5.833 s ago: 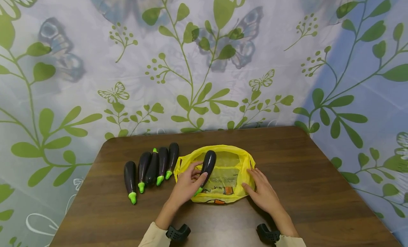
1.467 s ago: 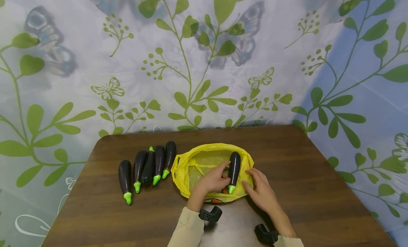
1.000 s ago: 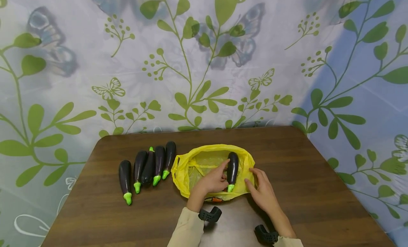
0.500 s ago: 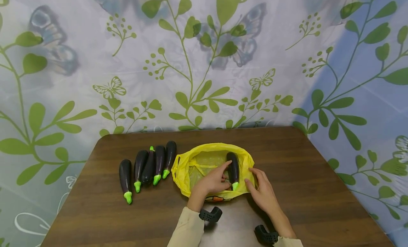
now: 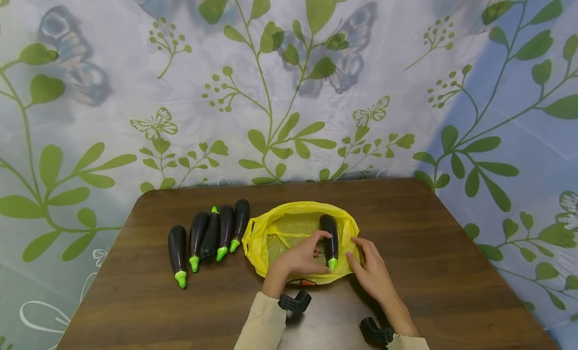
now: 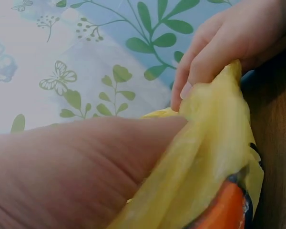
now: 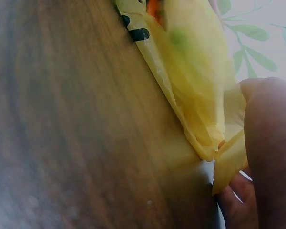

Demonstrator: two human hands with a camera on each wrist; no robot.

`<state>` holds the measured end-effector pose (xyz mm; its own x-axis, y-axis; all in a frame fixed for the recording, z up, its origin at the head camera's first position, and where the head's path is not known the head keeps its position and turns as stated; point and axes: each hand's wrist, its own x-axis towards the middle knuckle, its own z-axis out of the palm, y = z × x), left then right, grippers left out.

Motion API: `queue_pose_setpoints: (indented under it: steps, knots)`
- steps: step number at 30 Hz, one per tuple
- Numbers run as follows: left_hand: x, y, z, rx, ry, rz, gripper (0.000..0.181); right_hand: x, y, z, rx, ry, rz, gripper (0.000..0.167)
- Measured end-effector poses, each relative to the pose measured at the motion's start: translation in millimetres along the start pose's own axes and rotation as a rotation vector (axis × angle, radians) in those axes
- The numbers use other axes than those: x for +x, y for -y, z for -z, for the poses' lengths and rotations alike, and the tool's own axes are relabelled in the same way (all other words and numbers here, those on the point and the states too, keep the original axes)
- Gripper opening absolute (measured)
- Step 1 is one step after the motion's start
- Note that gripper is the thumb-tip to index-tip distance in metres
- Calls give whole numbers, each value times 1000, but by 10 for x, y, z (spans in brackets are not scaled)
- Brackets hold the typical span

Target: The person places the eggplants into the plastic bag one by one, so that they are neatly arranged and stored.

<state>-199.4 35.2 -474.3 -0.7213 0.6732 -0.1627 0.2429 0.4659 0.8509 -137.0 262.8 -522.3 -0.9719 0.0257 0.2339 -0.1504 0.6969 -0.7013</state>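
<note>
A yellow plastic bag (image 5: 266, 227) lies with its mouth wide on the table. Inside, near its right side, rests a dark purple eggplant (image 5: 331, 244), green stem toward me. My left hand (image 5: 298, 259) reaches into the bag from the front; its forefinger and thumb are spread apart beside the eggplant, and the other fingers are partly hidden. At the bag's right edge, my right hand (image 5: 375, 274) holds the plastic between thumb and fingers. The left wrist view shows that right hand (image 6: 219, 52) on the yellow rim; the eggplant is hidden there.
Several more eggplants (image 5: 198, 237) lie in a loose row left of the bag, mostly with green stems toward me. The brown wooden table (image 5: 429, 239) ends at the back against a leaf-patterned cloth (image 5: 289, 89).
The left hand carried the eggplant rightward into the bag. Over the last second the eggplant settled lower and the left forefinger and thumb spread apart. The right hand stayed at the bag's edge.
</note>
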Motion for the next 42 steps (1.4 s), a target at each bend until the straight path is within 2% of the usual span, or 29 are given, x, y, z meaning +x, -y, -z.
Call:
queue_pose_setpoints:
  steps: [4,11,17,21,24,30,39,42]
  knots:
    - [9,-1,6,32,0,5,75,14,12,7,-2,5,5,49]
    - [32,12,-2,73,-14,15,84,16,5,-13,-15,-12,33,46]
    - [34,-5,-18,115,-21,12,83,-8,-9,-21,-29,54,68,30]
    - [48,-3,-32,134,-34,9,82,-15,-11,-15,-11,61,87,32]
    - [55,4,-35,134,-42,11,81,-12,-9,-11,-11,58,93,31]
    - [55,2,-31,114,-38,12,81,1,2,-21,-37,50,100,17]
    - [47,4,-40,132,-41,5,83,18,-21,-41,-50,42,70,4]
    - [50,14,-46,129,-44,3,83,19,-29,-41,-44,37,76,4]
